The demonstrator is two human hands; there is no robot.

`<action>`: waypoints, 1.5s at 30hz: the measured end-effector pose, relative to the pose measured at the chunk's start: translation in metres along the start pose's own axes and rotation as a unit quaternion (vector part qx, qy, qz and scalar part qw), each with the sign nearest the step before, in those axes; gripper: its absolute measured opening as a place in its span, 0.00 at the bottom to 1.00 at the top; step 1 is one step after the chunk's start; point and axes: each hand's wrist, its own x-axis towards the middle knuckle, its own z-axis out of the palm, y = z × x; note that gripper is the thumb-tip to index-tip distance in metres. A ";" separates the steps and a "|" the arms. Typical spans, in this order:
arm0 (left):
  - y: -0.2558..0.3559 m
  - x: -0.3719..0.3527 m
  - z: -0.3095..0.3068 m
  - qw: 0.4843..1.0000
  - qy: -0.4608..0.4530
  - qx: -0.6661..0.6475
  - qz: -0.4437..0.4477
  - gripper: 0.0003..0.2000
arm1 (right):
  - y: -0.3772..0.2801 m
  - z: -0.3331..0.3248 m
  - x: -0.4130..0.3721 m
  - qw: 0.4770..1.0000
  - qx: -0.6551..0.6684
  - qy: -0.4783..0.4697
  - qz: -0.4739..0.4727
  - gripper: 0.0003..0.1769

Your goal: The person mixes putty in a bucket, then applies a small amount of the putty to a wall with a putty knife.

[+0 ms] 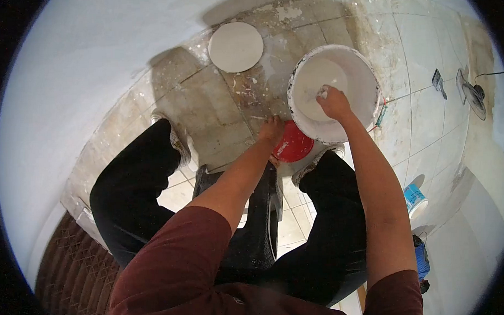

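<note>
A large white bucket with a stained rim stands on the floor ahead, pale liquid or paste inside it. My right hand is over the bucket's opening, its fingers curled together and coated with white; what they hold, if anything, is too small to name. Left of the bucket, my left hand is closed around something thin and light that I cannot make out. Beside and partly under that hand lies a red round object, smeared with white, close against the bucket's side.
A round white lid lies by the wall. To the right are a putty knife, a round dark-edged tool, a blue and white tub and a blue item. My legs flank a black seat.
</note>
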 end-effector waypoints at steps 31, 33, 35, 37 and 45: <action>-0.073 -0.137 -0.089 0.984 -0.126 0.124 -0.032 0.27 | 0.014 -0.029 -0.023 0.966 -0.194 0.086 0.147 0.15; -0.082 -0.127 -0.165 0.962 -0.239 0.101 -0.081 0.27 | 0.012 -0.023 -0.019 0.967 -0.186 0.068 0.158 0.16; -0.105 -0.130 -0.225 0.992 -0.103 0.057 -0.044 0.27 | 0.005 -0.019 -0.019 0.970 -0.184 0.044 0.152 0.15; -0.111 -0.159 -0.293 0.995 0.099 0.014 -0.002 0.27 | -0.011 -0.015 -0.020 0.974 -0.184 0.013 0.132 0.14; -0.118 -0.193 -0.324 0.943 0.190 -0.256 -0.097 0.21 | -0.030 -0.001 0.011 0.995 -0.095 0.024 0.019 0.19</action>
